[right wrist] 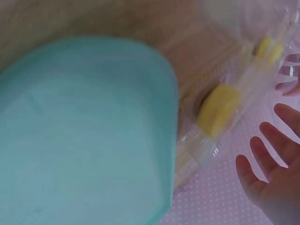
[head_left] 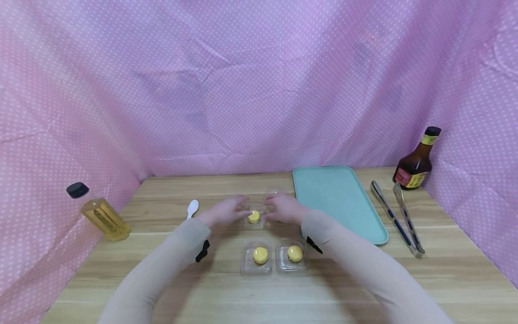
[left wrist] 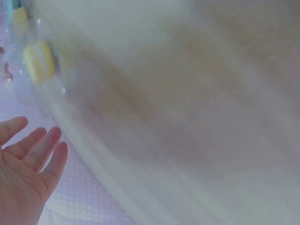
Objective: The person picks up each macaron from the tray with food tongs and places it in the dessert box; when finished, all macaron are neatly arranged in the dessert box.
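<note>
Two round yellow macarons sit in clear plastic boxes on the wooden table; the near left macaron (head_left: 261, 255) and the near right macaron (head_left: 295, 254) stand side by side. Farther back, a third macaron (head_left: 254, 217) in a clear box lies between my hands. My left hand (head_left: 226, 211) is on its left, fingers spread and relaxed in the left wrist view, holding nothing. On the other side my right hand (head_left: 286, 208) hovers with fingers apart, close to the tray's left edge. Whether either hand touches the back box cannot be made out.
A mint-green tray (head_left: 336, 198) lies at right, metal tongs (head_left: 398, 225) beside it. A dark sauce bottle (head_left: 414, 164) stands at back right. At left are a white spoon (head_left: 193, 208) and a tilted-looking bottle of yellow liquid (head_left: 105, 218). Pink dotted cloth (head_left: 259, 99) hangs behind.
</note>
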A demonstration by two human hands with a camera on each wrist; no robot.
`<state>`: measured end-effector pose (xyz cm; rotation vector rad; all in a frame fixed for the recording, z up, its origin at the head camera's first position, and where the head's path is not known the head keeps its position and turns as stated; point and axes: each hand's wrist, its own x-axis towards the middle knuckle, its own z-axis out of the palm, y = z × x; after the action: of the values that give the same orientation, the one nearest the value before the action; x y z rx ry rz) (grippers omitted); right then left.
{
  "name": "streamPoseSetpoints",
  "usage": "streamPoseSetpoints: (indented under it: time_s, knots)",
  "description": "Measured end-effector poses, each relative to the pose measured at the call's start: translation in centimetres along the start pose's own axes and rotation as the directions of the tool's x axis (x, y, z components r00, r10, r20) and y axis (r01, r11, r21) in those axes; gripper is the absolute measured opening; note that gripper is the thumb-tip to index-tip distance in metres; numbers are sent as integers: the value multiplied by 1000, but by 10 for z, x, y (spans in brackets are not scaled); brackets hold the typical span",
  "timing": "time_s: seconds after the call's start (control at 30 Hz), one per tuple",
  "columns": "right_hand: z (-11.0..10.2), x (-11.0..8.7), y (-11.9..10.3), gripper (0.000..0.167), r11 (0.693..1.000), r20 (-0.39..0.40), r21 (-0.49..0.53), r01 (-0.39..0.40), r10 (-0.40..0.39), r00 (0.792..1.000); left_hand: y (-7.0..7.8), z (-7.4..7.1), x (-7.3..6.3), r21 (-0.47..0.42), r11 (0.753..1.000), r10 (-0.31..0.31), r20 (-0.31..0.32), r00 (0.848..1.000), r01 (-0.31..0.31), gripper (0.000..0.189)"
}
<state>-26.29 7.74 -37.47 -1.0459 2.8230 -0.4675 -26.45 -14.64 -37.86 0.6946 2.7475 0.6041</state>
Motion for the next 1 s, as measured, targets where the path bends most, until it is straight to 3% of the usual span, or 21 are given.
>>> streamPoseSetpoints:
  time_s: [0.07,0.33,0.5,0.63,0.87,1.0]
  knots:
    - [-2,-3,2,49,1000,-13,16,-11,11,1000,4,-6,4,33,999,-16,-1,1000,16,66]
    - [-10,-26,9,41,997,-56,74,18,-14,998,22,-32,31,182,982,61,-14,998,-57,66]
    - [-15,-45,17,42,987,-87,154,38,-25,996,39,-44,52,306,949,83,-13,996,-76,67]
    - [-17,-61,22,42,977,-106,209,40,-18,994,51,-41,70,377,921,96,14,995,-94,68]
    - [-10,-82,26,36,978,-114,201,61,-39,993,59,-24,87,333,943,-11,104,995,-25,70]
    - [-8,-92,28,34,972,-129,223,70,-42,991,61,-19,93,353,935,-33,121,992,-12,69]
